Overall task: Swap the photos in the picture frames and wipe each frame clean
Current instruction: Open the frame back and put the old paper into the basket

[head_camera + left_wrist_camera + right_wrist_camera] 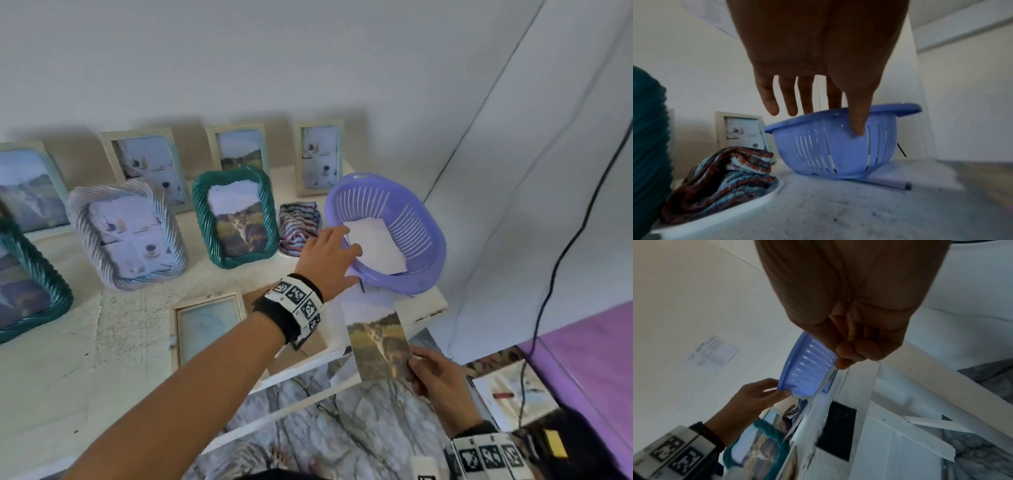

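Right hand [433,371]: pinches one loose photo [376,346] by its lower corner, lower right of the head view.
Left hand [329,255]: fingers straight and spread at the near rim of one purple basket [421,219], gripping nothing.
Basket contents: one white sheet [376,245].
Upright frames: eight, across the upper left.
Flat frame [205,325]: one, photoless, centre, partly behind the left forearm.
Striped cloth [298,228]: one, just left of the basket.
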`<state>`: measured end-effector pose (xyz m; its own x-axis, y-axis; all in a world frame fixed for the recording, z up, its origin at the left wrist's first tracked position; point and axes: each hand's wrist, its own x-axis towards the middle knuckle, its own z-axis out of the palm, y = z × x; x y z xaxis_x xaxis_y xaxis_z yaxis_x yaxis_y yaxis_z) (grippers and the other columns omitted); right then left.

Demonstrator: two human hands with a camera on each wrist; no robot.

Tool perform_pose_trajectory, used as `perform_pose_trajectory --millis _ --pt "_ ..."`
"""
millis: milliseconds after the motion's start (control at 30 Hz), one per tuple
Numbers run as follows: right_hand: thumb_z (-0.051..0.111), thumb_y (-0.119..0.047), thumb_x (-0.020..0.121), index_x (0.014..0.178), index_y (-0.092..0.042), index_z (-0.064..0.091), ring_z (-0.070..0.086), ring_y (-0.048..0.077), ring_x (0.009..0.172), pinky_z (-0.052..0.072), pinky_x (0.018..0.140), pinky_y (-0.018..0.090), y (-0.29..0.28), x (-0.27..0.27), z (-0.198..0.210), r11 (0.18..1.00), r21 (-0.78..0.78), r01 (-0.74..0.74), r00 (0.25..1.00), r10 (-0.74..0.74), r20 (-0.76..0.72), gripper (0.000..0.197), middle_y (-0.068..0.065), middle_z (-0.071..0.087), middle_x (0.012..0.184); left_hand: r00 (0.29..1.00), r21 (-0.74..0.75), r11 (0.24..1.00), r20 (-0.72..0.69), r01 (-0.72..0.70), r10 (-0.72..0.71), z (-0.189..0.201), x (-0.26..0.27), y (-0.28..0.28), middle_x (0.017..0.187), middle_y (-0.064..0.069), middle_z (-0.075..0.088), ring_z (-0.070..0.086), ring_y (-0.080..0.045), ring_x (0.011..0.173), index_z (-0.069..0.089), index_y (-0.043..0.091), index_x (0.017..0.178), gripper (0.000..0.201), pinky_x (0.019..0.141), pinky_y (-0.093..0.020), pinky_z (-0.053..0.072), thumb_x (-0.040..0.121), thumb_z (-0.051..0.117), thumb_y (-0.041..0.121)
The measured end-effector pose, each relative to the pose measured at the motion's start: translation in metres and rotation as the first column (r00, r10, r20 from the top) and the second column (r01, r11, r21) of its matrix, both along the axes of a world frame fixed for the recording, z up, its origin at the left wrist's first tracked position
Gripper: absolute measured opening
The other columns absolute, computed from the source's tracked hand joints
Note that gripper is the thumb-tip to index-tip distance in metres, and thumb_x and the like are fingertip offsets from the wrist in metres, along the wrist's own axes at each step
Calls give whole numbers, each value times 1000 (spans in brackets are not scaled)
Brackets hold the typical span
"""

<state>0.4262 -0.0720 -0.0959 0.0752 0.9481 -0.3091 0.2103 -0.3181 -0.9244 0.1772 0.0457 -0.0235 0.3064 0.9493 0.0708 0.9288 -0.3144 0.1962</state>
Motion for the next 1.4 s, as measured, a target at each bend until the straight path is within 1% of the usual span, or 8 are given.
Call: perform_pose_trajectory --millis 300,400,467,600,833,1000,1200,1400 --pt "54 3 94 95 0 65 45 11 40 39 42 20 68 13 9 999 -19 44 986 -41 159 11 2 60 50 989 77 997 147 15 -26 12 -7 31 133 -5 52 57 -30 108 65 21 115 30 88 -43 45 94 59 41" --pt "59 -8 91 96 -3 67 61 18 61 54 64 31 114 3 14 999 28 -33 923 20 383 11 4 66 66 987 75 997 157 9 -21 19 -9 35 129 -3 53 61 -28 99 66 23 114 31 84 -40 45 93 58 44" --pt "59 -17 89 91 -12 67 65 29 82 53 81 37 136 -6 19 997 2 -83 838 69 541 10 9 70 83 991 78 997 135 1 -11 18 -8 33 130 -3 53 60 -27 100 66 23 116 32 83 -39 45 93 58 45" --pt "55 -30 90 91 -15 60 62 37 96 46 79 35 145 -15 24 996 -64 -59 726 87 682 17 15 67 98 992 101 995 125 4 -17 3 -7 23 132 -5 52 56 -28 110 66 22 115 33 84 -40 46 92 60 46" --pt "55 -28 90 91 -13 59 60 35 92 41 74 31 136 15 25 998 -62 1 741 41 670 16 16 67 99 980 162 987 193 19 -50 -25 -4 4 125 -13 57 53 -34 118 69 16 104 30 80 -48 56 83 72 37" --pt "53 -26 92 87 -12 58 56 31 85 39 76 30 167 51 82 992 115 47 652 -117 749 16 19 67 98 962 189 980 250 66 -113 -26 -7 0 128 -10 55 52 -30 122 67 19 109 47 84 -41 52 85 58 58" --pt "56 -31 90 103 -18 59 60 31 92 45 79 34 235 -11 151 892 87 -444 409 115 905 19 12 67 98 939 154 987 327 53 -101 -31 -7 0 131 -10 54 46 -31 130 67 18 110 47 95 -45 48 90 48 56" --pt "74 -44 78 128 -22 52 58 26 112 48 88 33 280 -113 124 647 -404 -646 -177 389 904 58 2 60 125 944 93 995 324 36 -64 -31 -4 1 137 -11 51 37 -30 137 66 18 115 40 97 -48 48 91 59 49"
